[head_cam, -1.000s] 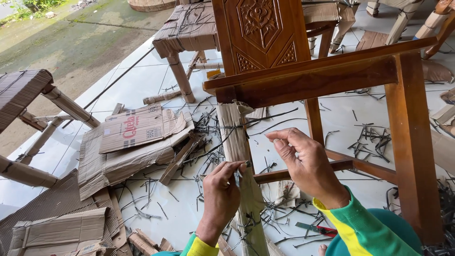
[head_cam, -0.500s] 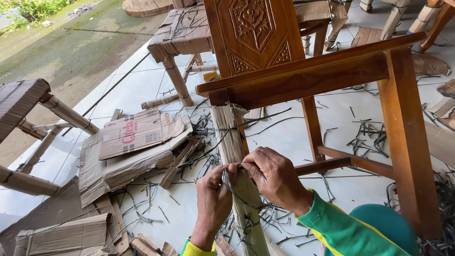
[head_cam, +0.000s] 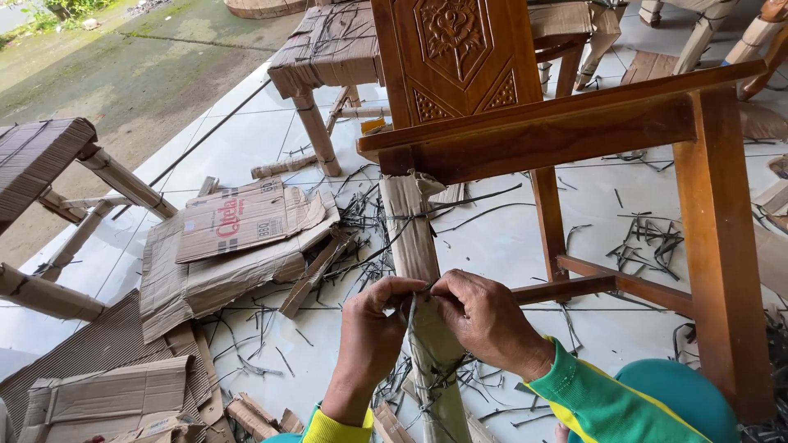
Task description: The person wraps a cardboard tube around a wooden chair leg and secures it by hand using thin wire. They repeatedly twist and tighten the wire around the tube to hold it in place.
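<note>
we see both hands pressed together on the cardboard-wrapped chair leg (head_cam: 414, 246), which slants from the wooden chair frame (head_cam: 533, 135) down toward us. the left hand (head_cam: 371, 332) is curled nearly closed, fingertips pinching a dark strap (head_cam: 410, 316) against the wrap; the right hand (head_cam: 484, 320) is bent the same way, thumb and fingers nipped on that strap from the other side, the two hands touching at the knuckles. another strap band (head_cam: 406, 217) circles the leg higher up. the bare right leg (head_cam: 726, 246) and a low rung (head_cam: 607, 285) stand just beside the right hand. left of the leg lie flattened cardboard sheets (head_cam: 238, 238) on the white tiled floor (head_cam: 492, 238), with cut strap scraps (head_cam: 648, 234) strewn all round. behind stands a wrapped chair (head_cam: 328, 49), and another wrapped frame (head_cam: 49, 156) sits at far left.
</note>
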